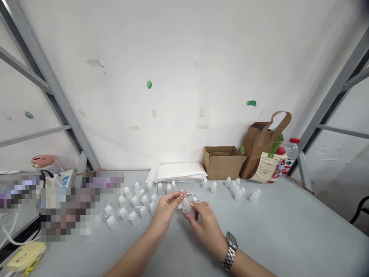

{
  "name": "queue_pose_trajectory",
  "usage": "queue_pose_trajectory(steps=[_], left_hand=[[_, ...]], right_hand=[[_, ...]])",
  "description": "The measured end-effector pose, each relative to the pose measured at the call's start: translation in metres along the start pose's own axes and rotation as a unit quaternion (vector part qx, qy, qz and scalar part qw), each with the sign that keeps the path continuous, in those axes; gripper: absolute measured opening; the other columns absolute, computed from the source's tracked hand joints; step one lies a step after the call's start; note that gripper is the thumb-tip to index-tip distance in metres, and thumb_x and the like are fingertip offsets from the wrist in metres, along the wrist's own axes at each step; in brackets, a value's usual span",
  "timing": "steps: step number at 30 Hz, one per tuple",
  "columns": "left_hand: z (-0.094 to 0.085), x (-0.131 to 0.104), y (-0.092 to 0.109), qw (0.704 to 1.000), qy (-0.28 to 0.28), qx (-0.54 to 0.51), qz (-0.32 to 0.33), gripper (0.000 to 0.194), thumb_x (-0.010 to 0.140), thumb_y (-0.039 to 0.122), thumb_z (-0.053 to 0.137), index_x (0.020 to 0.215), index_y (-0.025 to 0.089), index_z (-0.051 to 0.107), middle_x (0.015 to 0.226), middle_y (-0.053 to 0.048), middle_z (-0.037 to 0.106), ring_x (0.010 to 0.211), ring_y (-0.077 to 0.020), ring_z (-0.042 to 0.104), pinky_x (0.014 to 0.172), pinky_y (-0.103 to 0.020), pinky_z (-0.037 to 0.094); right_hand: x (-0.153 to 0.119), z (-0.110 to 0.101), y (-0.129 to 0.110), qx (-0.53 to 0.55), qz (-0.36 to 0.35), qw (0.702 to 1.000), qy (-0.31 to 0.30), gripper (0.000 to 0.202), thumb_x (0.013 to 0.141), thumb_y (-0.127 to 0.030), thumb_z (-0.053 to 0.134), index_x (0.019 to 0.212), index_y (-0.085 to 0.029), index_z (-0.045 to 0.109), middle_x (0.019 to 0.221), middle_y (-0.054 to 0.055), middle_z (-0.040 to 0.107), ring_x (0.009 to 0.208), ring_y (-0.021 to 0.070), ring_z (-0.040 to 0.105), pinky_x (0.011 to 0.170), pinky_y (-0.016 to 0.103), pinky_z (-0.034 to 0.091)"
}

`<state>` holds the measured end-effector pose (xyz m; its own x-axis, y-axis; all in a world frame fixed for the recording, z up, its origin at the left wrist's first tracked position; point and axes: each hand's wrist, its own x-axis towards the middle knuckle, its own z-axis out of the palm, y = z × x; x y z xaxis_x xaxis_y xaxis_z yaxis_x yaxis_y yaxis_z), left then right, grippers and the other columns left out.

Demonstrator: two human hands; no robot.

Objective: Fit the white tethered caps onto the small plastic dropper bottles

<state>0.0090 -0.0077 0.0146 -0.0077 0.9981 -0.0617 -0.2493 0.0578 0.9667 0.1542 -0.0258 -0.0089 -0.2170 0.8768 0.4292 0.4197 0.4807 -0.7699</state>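
In front of me, both hands are closed around one small translucent plastic bottle (188, 208), which is tilted. My left hand (167, 209) pinches its upper end; whether a cap sits under those fingertips I cannot make out. The lower body is between the thumb and fingers of my right hand (206, 221). Just behind my fingers lies a little heap of white caps with loops (193, 197), partly hidden. Left of my hands stand several small white bottles with looped caps (134, 201). More bottles (236, 191), without visible loops, stand in a cluster to the right.
A stack of white envelopes (180, 173) lies by the wall beside an open cardboard box (226, 165). At the back right are a brown paper bag (252, 150) and a red-capped drink bottle (291, 154). A power strip (65, 182) and a yellow case (25, 256) are at left.
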Motion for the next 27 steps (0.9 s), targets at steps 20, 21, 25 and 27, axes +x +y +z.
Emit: queue_pose_trajectory(steps=[20,21,25,27], left_hand=[[0.007,-0.002,0.004,0.997,-0.001,0.047,0.061,0.027,0.059,0.036,0.072,0.078,0.018,0.068,0.092,-0.007,0.071,0.092,-0.0233,0.062,0.083,-0.033,0.046],[0.007,-0.002,0.003,0.997,0.001,0.048,0.061,0.027,0.059,0.036,0.072,0.078,0.018,0.068,0.093,-0.007,0.071,0.092,-0.0235,0.062,0.082,-0.033,0.047],[0.007,-0.002,0.0,0.996,0.002,0.063,0.066,0.027,0.058,0.035,0.072,0.078,0.017,0.069,0.092,-0.008,0.071,0.091,-0.0237,0.062,0.082,-0.033,0.047],[0.006,-0.001,0.0,0.995,0.003,0.071,0.073,0.026,0.059,0.034,0.072,0.078,0.018,0.069,0.091,-0.008,0.071,0.091,-0.0236,0.062,0.082,-0.033,0.047]], right_hand=[[0.011,-0.01,0.008,-0.211,-0.183,0.96,-0.019,0.025,0.091,-0.022,0.04,0.112,-0.012,0.05,0.085,0.011,0.064,0.076,0.0218,0.057,0.076,0.04,0.039],[0.011,-0.01,0.009,-0.248,-0.209,0.946,-0.006,0.024,0.091,-0.02,0.04,0.111,-0.012,0.05,0.085,0.011,0.064,0.075,0.0214,0.057,0.075,0.039,0.039],[0.013,-0.009,0.011,-0.315,-0.251,0.915,0.036,0.022,0.09,-0.016,0.041,0.109,-0.013,0.051,0.078,0.008,0.064,0.07,0.0193,0.056,0.074,0.037,0.036],[0.013,-0.008,0.011,-0.321,-0.257,0.91,0.05,0.021,0.09,-0.016,0.042,0.108,-0.012,0.051,0.077,0.007,0.064,0.069,0.0188,0.056,0.074,0.036,0.035]])
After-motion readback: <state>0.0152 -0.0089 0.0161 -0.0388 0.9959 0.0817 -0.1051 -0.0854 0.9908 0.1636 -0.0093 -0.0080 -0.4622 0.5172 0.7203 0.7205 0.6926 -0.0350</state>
